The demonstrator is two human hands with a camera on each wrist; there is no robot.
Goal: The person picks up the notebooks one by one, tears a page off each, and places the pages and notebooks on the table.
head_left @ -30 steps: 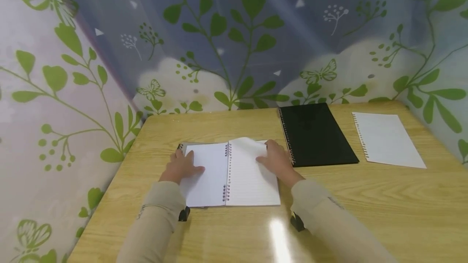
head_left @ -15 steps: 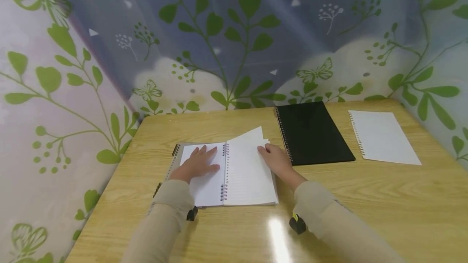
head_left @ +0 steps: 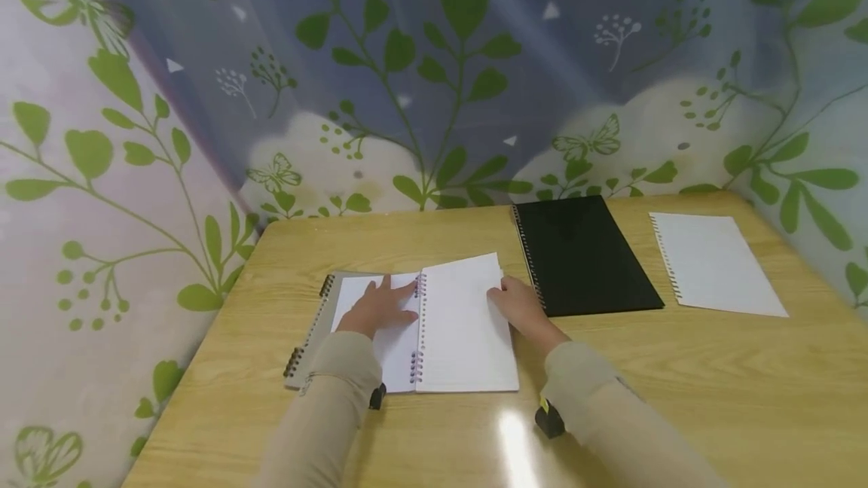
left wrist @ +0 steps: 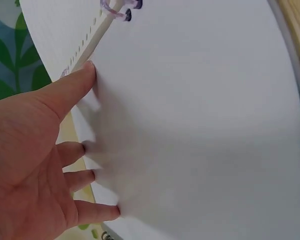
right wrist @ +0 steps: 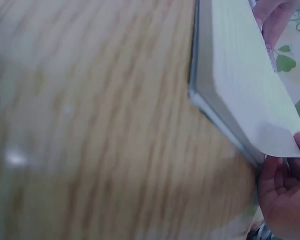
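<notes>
A spiral notebook lies open on the table, with a blank left page (head_left: 395, 360) and a faintly lined right page (head_left: 464, 345). My left hand (head_left: 380, 309) rests on the left page near the coil binding (head_left: 418, 367), fingers spread; in the left wrist view its thumb (left wrist: 82, 80) touches the page beside the rings. At the right page's outer edge, my right hand (head_left: 524, 309) pinches the sheet near its upper corner. The right wrist view shows that sheet (right wrist: 255, 95) bent up slightly from the stack, with the thumb above it and fingers below.
A grey cover (head_left: 312, 356) with a second row of rings shows beneath the notebook's left side. To the right lie a black spiral notebook (head_left: 586, 254) and a loose white sheet (head_left: 719, 266) with a torn-hole edge. A leaf-patterned curtain (head_left: 380, 96) hangs behind the wooden table (head_left: 651, 367).
My left hand has slid right from the left page's outer edge to near the binding. My right hand now pinches the right page, whose upper corner rose, then came lower.
</notes>
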